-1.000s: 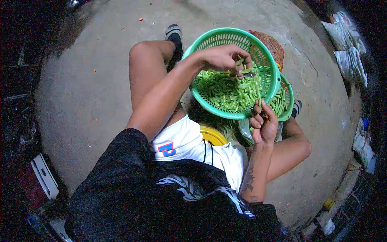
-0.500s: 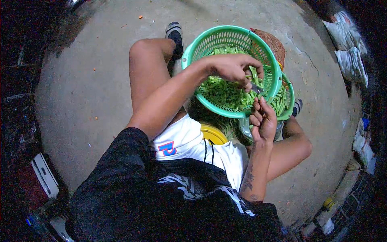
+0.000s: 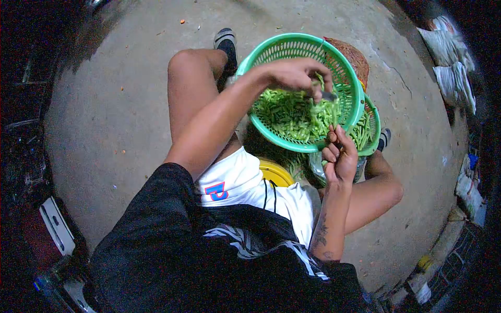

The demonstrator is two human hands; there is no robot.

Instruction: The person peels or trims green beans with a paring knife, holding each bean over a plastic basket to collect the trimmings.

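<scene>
My left hand (image 3: 302, 77) is over the large green plastic basket (image 3: 286, 37), its fingers closed around a small knife (image 3: 329, 96) with a short grey blade, blurred by motion. Green bits show by its fingers. Cut green bean pieces (image 3: 292, 117) fill the bottom of the basket. At the basket's near right rim, my right hand (image 3: 342, 154) pinches the end of a thin green bean (image 3: 334, 121), which points up toward the blade. Most of that bean blends with the pieces behind it.
A smaller green basket (image 3: 377, 130) of whole green beans (image 3: 361, 133) sits partly under the large one. Behind is a reddish-brown sack (image 3: 350, 55). A yellow stool (image 3: 275, 173) shows between my legs. White sacks (image 3: 454, 86) lie at the far right of the concrete floor.
My left hand with the knife has moved slightly left and up, away from my right hand. The blade no longer meets the bean at the right fingertips. My right hand has barely moved.
</scene>
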